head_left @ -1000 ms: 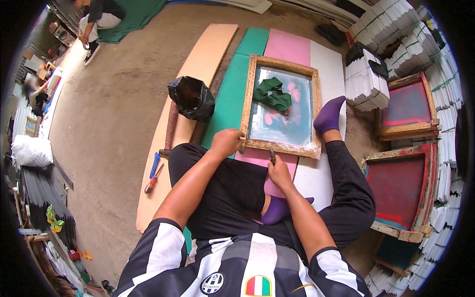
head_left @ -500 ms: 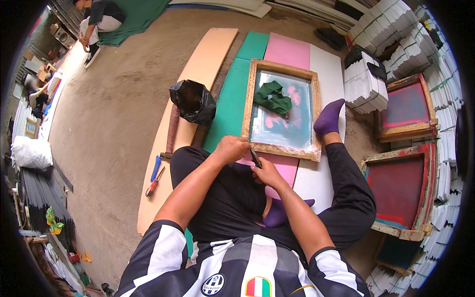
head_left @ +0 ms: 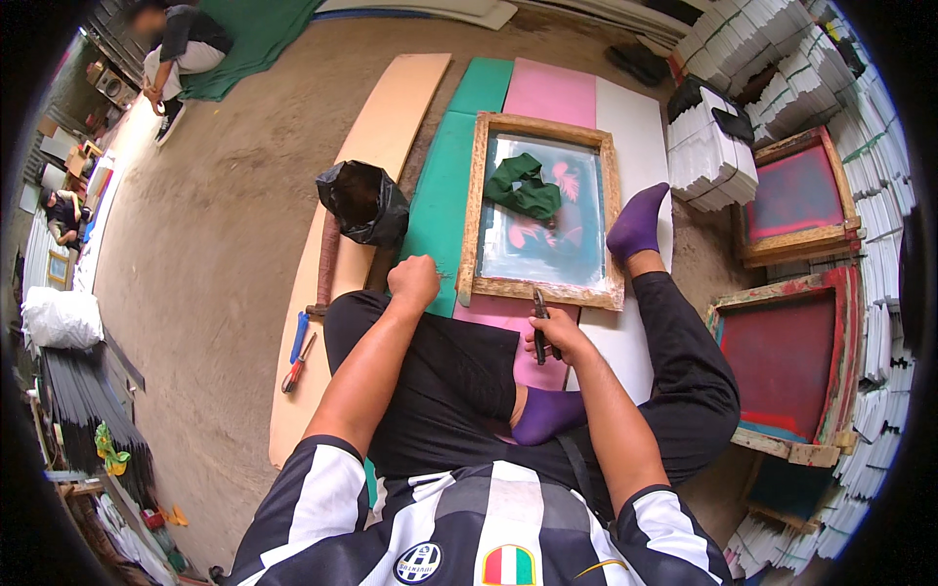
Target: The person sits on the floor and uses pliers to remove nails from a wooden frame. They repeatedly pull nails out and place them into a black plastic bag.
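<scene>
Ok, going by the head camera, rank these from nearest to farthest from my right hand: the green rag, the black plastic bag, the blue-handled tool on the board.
From the right hand:
1. Green rag, ahead on the screen in the wooden frame.
2. Black plastic bag, ahead and to the left.
3. Blue-handled tool, far left on the tan board.

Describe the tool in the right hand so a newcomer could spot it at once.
Find the wooden frame on the coloured boards. At its near edge the right hand grips a slim dark tool; unlike the blue and red tools left, it is held.
</scene>
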A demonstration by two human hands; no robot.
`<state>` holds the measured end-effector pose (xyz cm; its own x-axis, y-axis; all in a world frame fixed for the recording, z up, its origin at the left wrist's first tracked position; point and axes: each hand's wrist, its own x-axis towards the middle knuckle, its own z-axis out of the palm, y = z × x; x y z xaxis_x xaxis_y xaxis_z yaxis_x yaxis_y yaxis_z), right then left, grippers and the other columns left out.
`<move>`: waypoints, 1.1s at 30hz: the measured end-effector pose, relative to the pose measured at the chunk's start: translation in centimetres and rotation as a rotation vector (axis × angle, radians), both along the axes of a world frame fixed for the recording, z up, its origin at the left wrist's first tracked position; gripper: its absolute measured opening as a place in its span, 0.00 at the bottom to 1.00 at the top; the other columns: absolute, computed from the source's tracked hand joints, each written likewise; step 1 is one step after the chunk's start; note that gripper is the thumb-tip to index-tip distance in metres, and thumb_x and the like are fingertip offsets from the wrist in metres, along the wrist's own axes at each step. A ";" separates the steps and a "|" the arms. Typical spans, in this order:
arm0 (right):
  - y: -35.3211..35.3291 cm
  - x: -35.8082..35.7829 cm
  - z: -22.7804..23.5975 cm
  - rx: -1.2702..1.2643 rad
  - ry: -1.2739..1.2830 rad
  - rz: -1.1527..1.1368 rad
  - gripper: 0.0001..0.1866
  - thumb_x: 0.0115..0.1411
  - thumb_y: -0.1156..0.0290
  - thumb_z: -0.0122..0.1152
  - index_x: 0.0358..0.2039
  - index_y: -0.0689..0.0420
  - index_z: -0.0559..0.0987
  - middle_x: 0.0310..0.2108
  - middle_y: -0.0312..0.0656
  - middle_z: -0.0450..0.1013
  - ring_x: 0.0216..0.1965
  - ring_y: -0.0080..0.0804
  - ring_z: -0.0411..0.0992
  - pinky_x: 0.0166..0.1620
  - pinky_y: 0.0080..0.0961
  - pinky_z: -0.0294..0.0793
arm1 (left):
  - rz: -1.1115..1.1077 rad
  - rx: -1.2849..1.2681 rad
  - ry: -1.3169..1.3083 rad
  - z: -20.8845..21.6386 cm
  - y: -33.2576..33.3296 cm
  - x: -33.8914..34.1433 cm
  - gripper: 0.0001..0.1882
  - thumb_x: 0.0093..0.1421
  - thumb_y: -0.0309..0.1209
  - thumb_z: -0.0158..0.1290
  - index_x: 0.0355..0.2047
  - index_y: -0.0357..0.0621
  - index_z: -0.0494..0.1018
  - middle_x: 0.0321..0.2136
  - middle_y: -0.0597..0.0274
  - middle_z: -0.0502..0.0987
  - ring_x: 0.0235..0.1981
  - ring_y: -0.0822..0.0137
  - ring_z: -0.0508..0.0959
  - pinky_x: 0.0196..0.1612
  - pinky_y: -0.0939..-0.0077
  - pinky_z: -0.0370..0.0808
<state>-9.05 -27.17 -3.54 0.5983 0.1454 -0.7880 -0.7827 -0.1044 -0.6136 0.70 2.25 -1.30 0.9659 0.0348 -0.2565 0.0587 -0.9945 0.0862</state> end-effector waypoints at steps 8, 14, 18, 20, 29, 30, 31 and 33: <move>-1.2 1.2 1.4 -0.030 0.065 0.034 0.18 0.71 0.66 0.52 0.55 0.61 0.63 0.36 0.54 0.77 0.30 0.43 0.82 0.26 0.39 0.82 | -0.025 -0.050 0.077 0.9 -0.5 -0.3 0.18 0.58 0.46 0.64 0.34 0.42 0.84 0.36 0.47 0.84 0.40 0.48 0.85 0.41 0.55 0.82; -2.5 2.7 0.9 0.012 0.134 0.081 0.20 0.71 0.66 0.53 0.56 0.63 0.62 0.37 0.58 0.77 0.30 0.47 0.82 0.27 0.43 0.83 | -0.045 -0.094 0.051 0.5 -0.3 -0.4 0.19 0.58 0.47 0.63 0.33 0.41 0.84 0.34 0.46 0.84 0.38 0.46 0.85 0.40 0.54 0.81; -3.1 4.4 1.3 -0.029 0.249 0.146 0.19 0.71 0.64 0.54 0.53 0.65 0.66 0.33 0.58 0.78 0.28 0.47 0.82 0.27 0.43 0.83 | -0.065 -0.089 0.078 0.5 -0.6 -0.2 0.19 0.59 0.47 0.62 0.33 0.41 0.84 0.34 0.45 0.84 0.37 0.46 0.85 0.39 0.53 0.81; -3.7 5.0 1.3 -0.069 0.260 0.236 0.18 0.71 0.63 0.54 0.51 0.65 0.68 0.30 0.56 0.79 0.26 0.45 0.82 0.26 0.42 0.83 | -0.074 -0.089 0.084 0.7 -0.9 -0.1 0.19 0.59 0.47 0.62 0.33 0.41 0.84 0.34 0.45 0.84 0.36 0.46 0.85 0.39 0.53 0.81; 0.5 0.6 -0.7 -0.346 -0.202 0.049 0.17 0.67 0.64 0.55 0.29 0.66 0.75 0.19 0.50 0.73 0.15 0.39 0.74 0.20 0.39 0.72 | -0.073 -0.130 0.048 -0.3 -0.8 0.1 0.18 0.61 0.47 0.60 0.31 0.42 0.84 0.32 0.45 0.83 0.35 0.44 0.84 0.39 0.50 0.80; 0.9 0.4 -0.2 -0.400 -0.217 0.067 0.17 0.67 0.63 0.54 0.30 0.67 0.75 0.20 0.53 0.75 0.18 0.43 0.76 0.23 0.42 0.74 | -0.072 -0.143 0.041 -0.2 -0.8 0.1 0.19 0.61 0.47 0.59 0.30 0.43 0.84 0.30 0.45 0.83 0.35 0.43 0.84 0.38 0.49 0.80; 1.2 0.2 0.0 -0.455 -0.232 0.085 0.18 0.67 0.62 0.54 0.30 0.67 0.75 0.22 0.56 0.76 0.21 0.48 0.78 0.26 0.44 0.76 | -0.071 -0.138 0.043 -0.2 -0.8 0.0 0.18 0.61 0.47 0.59 0.30 0.43 0.84 0.30 0.45 0.83 0.35 0.43 0.84 0.38 0.49 0.80; 1.6 -0.8 -2.8 -0.615 -0.392 0.071 0.19 0.67 0.61 0.54 0.32 0.67 0.76 0.28 0.61 0.77 0.31 0.57 0.79 0.35 0.48 0.77 | -0.073 -0.129 0.045 0.1 -0.9 0.1 0.18 0.61 0.46 0.58 0.30 0.43 0.84 0.30 0.45 0.83 0.35 0.43 0.84 0.38 0.49 0.80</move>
